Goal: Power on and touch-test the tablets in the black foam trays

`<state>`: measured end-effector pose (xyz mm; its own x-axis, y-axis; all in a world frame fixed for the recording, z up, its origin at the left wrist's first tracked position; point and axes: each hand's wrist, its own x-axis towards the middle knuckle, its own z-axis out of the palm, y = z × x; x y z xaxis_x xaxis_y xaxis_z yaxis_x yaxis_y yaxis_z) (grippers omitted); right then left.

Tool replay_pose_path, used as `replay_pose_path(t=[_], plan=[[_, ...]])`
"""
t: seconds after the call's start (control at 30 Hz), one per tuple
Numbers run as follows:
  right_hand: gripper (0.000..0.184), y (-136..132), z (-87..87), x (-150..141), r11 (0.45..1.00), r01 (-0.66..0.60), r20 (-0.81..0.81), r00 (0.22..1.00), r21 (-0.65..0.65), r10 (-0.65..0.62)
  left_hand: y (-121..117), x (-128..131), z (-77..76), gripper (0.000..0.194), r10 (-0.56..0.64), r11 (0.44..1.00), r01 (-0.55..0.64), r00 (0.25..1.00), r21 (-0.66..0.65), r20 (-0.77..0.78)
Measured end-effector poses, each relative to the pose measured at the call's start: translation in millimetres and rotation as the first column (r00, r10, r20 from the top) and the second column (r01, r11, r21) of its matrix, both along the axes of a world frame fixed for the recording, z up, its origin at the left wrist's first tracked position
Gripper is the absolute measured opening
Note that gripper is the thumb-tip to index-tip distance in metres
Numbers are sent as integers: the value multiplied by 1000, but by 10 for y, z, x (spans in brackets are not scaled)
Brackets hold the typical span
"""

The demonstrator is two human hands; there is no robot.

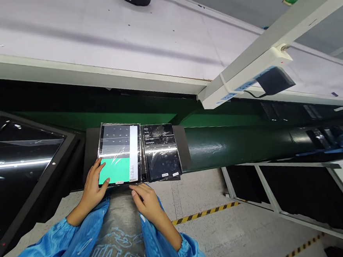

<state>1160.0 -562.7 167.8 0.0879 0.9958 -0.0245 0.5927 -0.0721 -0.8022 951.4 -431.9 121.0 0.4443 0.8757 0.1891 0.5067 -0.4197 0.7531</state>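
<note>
Two tablets under clear film lie side by side on a dark mat at the belt's near edge. The left tablet (pixel 118 148) shows a number keypad, a green area and a white strip with typed characters. A list of text lines fills the upper part of the right tablet (pixel 161 156), its screen otherwise black. My left hand (pixel 93 185) rests on the left tablet's lower left corner, thumb and fingers spread. Close to that tablet's bottom edge is my right hand (pixel 147 200), fingers loosely extended; whether they touch it I cannot tell.
A green conveyor belt (pixel 219 144) runs off to the right, with more devices farther along. At left stands a large black-framed panel (pixel 21 162). A power strip (pixel 253 76) with a black adapter (pixel 275 81) hangs on a slanted post. Above is a white shelf (pixel 94 36).
</note>
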Motion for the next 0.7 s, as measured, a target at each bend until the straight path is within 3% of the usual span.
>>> replay_pose_path(t=[0.33, 0.7], plan=[[31, 0, 34, 31, 1000, 2, -16, 1000, -26, -2, -12, -19, 26, 63, -20, 1000, 20, 1000, -11, 12], [32, -49, 25, 78, 999, 3, -14, 1000, -46, -3, -29, 68, 88, 63, 54, 999, -54, 998, -7, -35]])
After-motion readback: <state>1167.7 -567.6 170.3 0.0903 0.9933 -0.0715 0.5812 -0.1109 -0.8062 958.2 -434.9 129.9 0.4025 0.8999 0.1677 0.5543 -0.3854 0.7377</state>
